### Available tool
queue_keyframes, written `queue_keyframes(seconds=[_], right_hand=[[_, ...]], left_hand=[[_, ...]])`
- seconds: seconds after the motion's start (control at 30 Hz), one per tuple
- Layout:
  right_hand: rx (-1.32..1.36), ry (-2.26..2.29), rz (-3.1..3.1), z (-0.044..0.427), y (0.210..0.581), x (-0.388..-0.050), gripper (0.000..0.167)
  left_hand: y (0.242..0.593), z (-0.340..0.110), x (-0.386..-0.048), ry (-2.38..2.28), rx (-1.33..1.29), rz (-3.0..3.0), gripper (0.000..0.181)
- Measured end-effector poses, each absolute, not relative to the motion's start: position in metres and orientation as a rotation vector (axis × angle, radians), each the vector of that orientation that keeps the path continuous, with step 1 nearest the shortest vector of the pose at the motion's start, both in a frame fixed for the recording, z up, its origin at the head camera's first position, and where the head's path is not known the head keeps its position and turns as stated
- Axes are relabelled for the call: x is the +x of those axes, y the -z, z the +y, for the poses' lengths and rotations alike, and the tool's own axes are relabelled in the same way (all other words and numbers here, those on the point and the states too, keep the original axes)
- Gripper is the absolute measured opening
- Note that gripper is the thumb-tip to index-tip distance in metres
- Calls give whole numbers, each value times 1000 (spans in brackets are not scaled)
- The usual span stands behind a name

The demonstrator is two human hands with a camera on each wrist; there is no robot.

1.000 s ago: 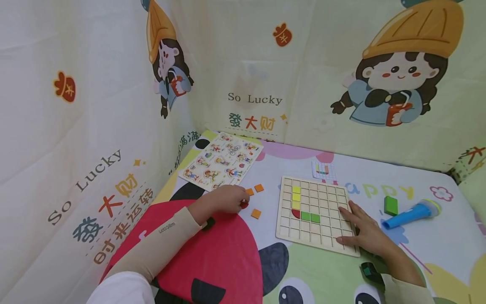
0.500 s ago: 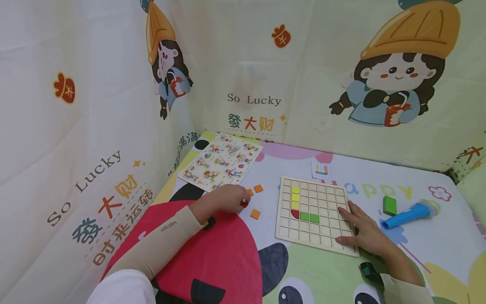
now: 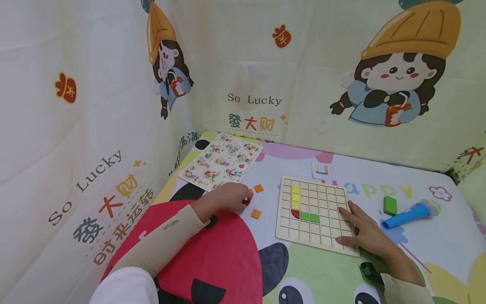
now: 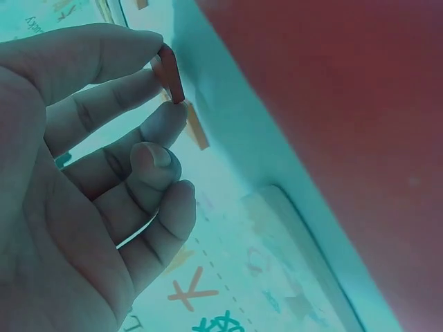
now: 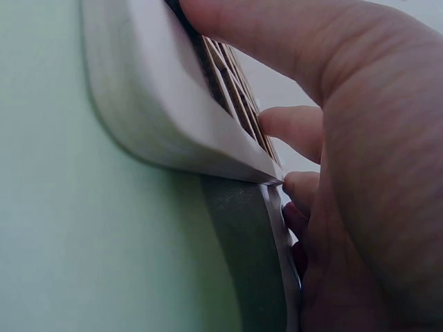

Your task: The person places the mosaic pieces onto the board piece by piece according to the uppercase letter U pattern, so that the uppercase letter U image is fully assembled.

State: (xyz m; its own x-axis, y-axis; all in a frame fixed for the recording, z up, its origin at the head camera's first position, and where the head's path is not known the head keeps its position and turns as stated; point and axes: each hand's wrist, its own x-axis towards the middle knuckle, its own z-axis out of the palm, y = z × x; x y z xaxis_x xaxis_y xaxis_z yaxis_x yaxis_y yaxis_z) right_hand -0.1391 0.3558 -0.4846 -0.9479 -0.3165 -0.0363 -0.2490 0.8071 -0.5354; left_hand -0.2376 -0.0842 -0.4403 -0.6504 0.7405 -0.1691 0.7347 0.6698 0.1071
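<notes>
The left hand (image 3: 232, 197) pinches a small red piece (image 3: 246, 202) between its fingertips, close to orange squares (image 3: 259, 188); in the left wrist view the red piece (image 4: 169, 75) shows at the fingertips. On the right, the right hand (image 3: 365, 232) rests on the right edge of a wooden grid board (image 3: 326, 236), thumb and fingers spread. The board carries a column of yellow squares (image 3: 295, 197), a red curved piece (image 3: 295, 214) below them and two green squares (image 3: 309, 217) beside it. In the right wrist view the thumb and fingers touch the board's edge (image 5: 208, 142).
A picture board (image 3: 221, 161) lies at the back left. Behind the grid board is a small pattern card (image 3: 323, 171). To the right are a green block (image 3: 390, 205) and a blue toy microphone (image 3: 408, 214). Another orange square (image 3: 256, 214) lies left of the grid board.
The left hand has shifted very slightly up and to the right with the red piece. The right hand and the board stay where they were.
</notes>
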Motion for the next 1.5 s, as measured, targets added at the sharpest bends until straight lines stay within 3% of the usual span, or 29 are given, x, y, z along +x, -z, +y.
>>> queue_keyframes(seconds=[0.33,1.5], right_hand=[[-444,823,2865,357,486,-139,100],[-429,823,2860,356,484,-138,101]], left_hand=[[431,-60,-240,16,1188,2685,7],[427,24,-236,1,1381,2603,17]])
